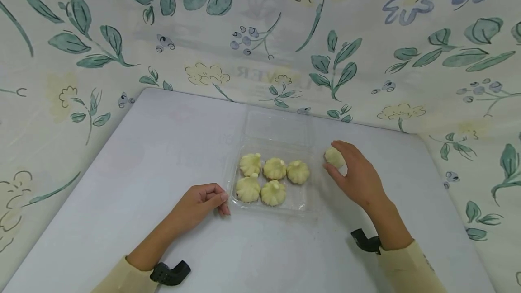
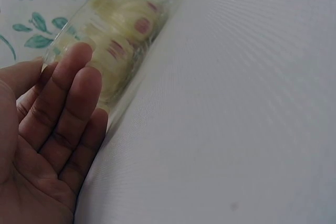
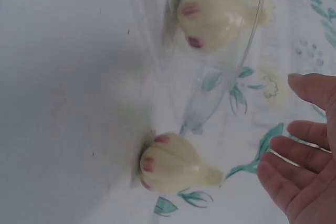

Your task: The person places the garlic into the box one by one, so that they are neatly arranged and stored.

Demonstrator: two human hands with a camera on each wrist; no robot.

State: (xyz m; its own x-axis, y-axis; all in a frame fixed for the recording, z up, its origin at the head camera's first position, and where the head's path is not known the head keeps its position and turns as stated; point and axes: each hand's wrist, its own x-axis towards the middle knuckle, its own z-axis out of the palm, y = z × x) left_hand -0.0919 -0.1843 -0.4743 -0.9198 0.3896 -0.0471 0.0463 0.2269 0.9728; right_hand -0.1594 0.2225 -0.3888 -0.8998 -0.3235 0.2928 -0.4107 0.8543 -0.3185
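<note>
A clear plastic box (image 1: 299, 199) with its lid (image 1: 278, 125) folded back lies mid-table and holds several pale yellow garlic bulbs (image 1: 274, 192). At its near left corner, my left hand (image 1: 198, 205) pinches the rim between thumb and index finger; the other fingers (image 2: 84, 95) lie loosely beside the wall. One loose garlic bulb (image 1: 333, 158) sits on the table right of the box, its base marked with purple in the right wrist view. Over it my right hand (image 1: 360, 177) is spread, thumb and fingers on either side. A gap shows between that bulb and the fingers (image 3: 299, 153) in the right wrist view.
The white table (image 1: 163, 148) extends around the box on all sides. Behind it hangs a floral cloth (image 1: 252, 58), which also runs down both sides. Black wrist mounts (image 1: 170, 273) sit at both cuffs.
</note>
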